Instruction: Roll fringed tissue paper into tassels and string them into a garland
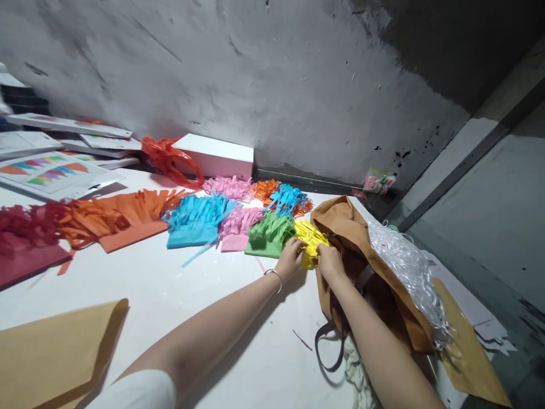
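My left hand (291,257), with a bracelet at the wrist, closes its fingers on the lower left side of a yellow fringed paper bundle (311,234). On the bundle's right side, at the mouth of a brown fabric bag (385,270), my right hand (330,263) grips the same paper; its fingertips are partly hidden. Just left of the yellow paper sits a green fringed paper bundle (268,233). Beyond it are a pink fringed bundle (240,221) and a blue one (198,218), each with a flat uncut edge facing me.
Orange (134,224) and dark red fringed bundles (32,238) lie farther left. A brown paper envelope (59,346) is at the front left. Against the wall stands a white box (217,153) beside a red plastic bag (170,162). Shiny white strands (409,267) lie right of the bag.
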### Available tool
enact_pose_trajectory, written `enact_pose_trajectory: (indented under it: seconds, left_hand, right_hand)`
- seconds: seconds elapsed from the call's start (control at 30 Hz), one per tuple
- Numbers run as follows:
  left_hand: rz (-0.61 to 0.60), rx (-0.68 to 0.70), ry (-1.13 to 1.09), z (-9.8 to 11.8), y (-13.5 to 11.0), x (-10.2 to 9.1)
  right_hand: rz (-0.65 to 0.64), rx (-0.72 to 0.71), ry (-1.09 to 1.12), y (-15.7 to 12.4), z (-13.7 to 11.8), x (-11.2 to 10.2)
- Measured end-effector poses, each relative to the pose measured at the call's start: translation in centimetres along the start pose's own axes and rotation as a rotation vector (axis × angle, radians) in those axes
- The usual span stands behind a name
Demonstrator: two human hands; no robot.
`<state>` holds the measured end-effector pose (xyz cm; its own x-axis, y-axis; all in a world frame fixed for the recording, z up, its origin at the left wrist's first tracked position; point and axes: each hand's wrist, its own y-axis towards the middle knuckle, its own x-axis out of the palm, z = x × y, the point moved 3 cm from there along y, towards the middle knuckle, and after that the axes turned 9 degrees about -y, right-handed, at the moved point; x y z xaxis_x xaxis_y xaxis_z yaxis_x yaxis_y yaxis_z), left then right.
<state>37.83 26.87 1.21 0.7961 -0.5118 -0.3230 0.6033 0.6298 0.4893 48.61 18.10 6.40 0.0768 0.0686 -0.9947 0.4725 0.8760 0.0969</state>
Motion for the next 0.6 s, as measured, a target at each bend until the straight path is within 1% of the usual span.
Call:
enact_pose_trajectory:
  seconds: [0.07,0.1,0.23,0.3,0.37,0.5,0.6]
  left_hand:
    - [-0.011,0.0,0.019,0.3,-0.1,-0.2]
    - [-0.035,-0.001,0.031,0.4,-0.2,-0.1]
    - [-0.217,-0.015,0.078,0.5,-0.6,0.7]
    - [-0.286,-0.032,0.099,0.2,-0.6,1.2]
    - [-0.312,-0.055,0.117,-0.1,-0.5,1.5]
    - [-0.316,-0.102,0.151,-0.6,-0.2,1.7]
    - [-0.318,-0.126,0.168,-0.9,-0.1,1.7]
  right_hand:
    - [-0.009,0.023,0.041,0.4,1.0,-0.1]
    - [-0.013,0.029,0.061,0.6,1.4,-0.1]
    - [-0.025,0.043,0.136,0.8,2.2,-0.2]
    - [-0.026,0.053,0.167,0.9,2.4,-0.2]
    - [-0.02,0.064,0.198,0.9,2.5,0.0]
    - [-0.003,0.082,0.271,1.1,2.7,0.8]
    - [0.001,0.069,0.339,1.3,2.9,1.4]
